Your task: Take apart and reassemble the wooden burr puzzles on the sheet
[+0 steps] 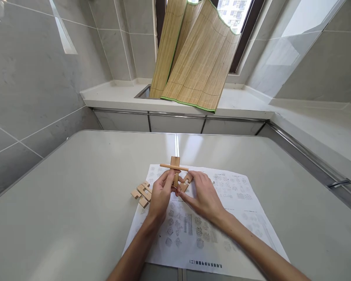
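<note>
Fingers of my left hand [161, 191] close round a small cluster of notched wooden puzzle pieces [175, 162], crossed over each other above the paper. A thin wooden bar [166, 166] lies crosswise at the top of that cluster. My right hand [204, 193] pinches another notched wooden puzzle piece [185, 185] close beside the cluster, at its right. Fingertips of both hands nearly meet and partly hide where the pieces join. Several more notched wooden pieces [143, 193] lie together on the table, just left of my left hand.
A large printed instruction sheet [190, 249] with many small diagrams lies under my hands on the pale, glossy table [76, 203]. Beyond the table, a bamboo mat [199, 58] hangs over a white ledge [114, 95] by the window. Grey tiled walls stand on both sides.
</note>
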Motion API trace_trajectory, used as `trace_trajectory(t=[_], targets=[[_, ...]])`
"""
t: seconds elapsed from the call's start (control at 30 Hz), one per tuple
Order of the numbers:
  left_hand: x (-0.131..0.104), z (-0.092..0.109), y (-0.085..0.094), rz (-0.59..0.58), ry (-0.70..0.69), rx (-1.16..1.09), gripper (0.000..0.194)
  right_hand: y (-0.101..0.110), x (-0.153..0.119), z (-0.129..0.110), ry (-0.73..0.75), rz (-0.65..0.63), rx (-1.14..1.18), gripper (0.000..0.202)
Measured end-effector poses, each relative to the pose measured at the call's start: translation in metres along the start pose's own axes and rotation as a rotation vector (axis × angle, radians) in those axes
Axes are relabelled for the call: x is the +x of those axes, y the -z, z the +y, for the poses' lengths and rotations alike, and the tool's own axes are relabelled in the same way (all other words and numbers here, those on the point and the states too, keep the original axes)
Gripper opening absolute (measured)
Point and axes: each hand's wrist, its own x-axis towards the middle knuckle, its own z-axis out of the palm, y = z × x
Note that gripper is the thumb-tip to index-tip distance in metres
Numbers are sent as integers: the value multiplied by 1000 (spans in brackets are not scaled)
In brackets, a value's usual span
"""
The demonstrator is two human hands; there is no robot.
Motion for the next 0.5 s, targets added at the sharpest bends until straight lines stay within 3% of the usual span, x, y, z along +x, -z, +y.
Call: trace_trajectory(t=[0.1,0.2,0.27,0.37,0.5], targets=[[-1,1,0,-9,8,1,36,14,3,4,-98,15,239,58],[-1,2,-2,-30,31,-8,37,36,2,15,-392,-53,735,72],[-2,2,-3,-37,50,-1,39,48,1,25,-494,23,1006,72],[-3,3,-5,-47,67,23,41,57,-1,34,-552,105,1212,64],[-4,4,-6,-60,79,37,43,59,-3,35,-556,62,1354,56]])
